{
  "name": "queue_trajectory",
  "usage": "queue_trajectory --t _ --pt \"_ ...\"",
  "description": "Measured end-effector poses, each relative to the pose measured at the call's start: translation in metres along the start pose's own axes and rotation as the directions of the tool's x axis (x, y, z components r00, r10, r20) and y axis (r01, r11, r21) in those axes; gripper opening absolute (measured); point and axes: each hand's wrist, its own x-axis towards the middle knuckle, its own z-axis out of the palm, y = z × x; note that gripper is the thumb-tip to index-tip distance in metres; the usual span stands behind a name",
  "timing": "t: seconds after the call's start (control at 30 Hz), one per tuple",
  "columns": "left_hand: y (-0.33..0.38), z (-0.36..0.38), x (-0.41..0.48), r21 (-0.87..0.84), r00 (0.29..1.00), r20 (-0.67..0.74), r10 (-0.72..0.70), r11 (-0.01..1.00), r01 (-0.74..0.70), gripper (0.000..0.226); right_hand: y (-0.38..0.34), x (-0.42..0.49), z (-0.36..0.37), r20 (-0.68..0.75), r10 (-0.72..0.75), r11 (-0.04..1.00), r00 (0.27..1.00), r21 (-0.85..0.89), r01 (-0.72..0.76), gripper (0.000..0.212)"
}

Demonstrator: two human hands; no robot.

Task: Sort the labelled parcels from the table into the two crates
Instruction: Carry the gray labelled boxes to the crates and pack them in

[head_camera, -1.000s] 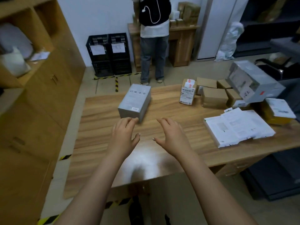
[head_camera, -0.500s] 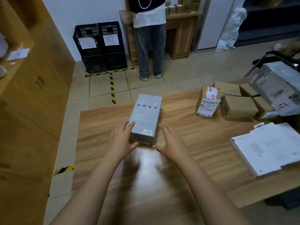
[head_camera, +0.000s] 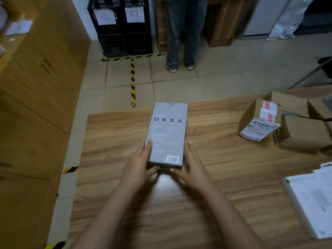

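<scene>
Both the left hand (head_camera: pixel 137 167) and right hand (head_camera: pixel 195 167) grip the grey box (head_camera: pixel 167 133), fingers (head_camera: pixel 147 147) pressed together along its long sides.

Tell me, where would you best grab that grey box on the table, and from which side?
By its two long side walls near the barcode end, one palm from each side. The grey box is long, narrow and flat-sided, likely too wide for one hand; the left hand and right hand hold it there.

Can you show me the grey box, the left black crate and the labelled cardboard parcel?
grey box (head_camera: pixel 167 133), head view, middle of its top face.
left black crate (head_camera: pixel 108 36), head view, front wall below its paper sheet.
labelled cardboard parcel (head_camera: pixel 258 127), head view, on its white label.
</scene>
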Motion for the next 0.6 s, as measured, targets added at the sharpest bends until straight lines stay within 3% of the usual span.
queue_trajectory --t 0.23,0.4,0.5,0.6 --pt "-0.001 0.015 -0.04 -0.108 0.996 0.011 -0.085 0.99 0.086 0.094 -0.013 -0.013 -0.03 0.1 -0.118 0.992 0.988 0.063 0.112 0.104" --pt "0.005 -0.007 -0.045 -0.126 0.998 -0.047 -0.032 0.992 0.026 0.104 -0.035 -0.008 -0.028 0.083 -0.22 0.975 0.972 0.005 0.22 0.087" --pt "0.011 -0.021 -0.047 -0.1 0.998 -0.063 -0.002 0.995 -0.004 0.105 -0.046 -0.006 -0.019 0.102 -0.241 0.969 0.965 -0.026 0.245 0.075" --pt "0.006 -0.026 -0.049 -0.009 0.998 -0.057 -0.015 1.0 0.014 0.098 -0.055 -0.004 -0.01 0.102 -0.232 0.972 0.967 -0.017 0.235 0.079"
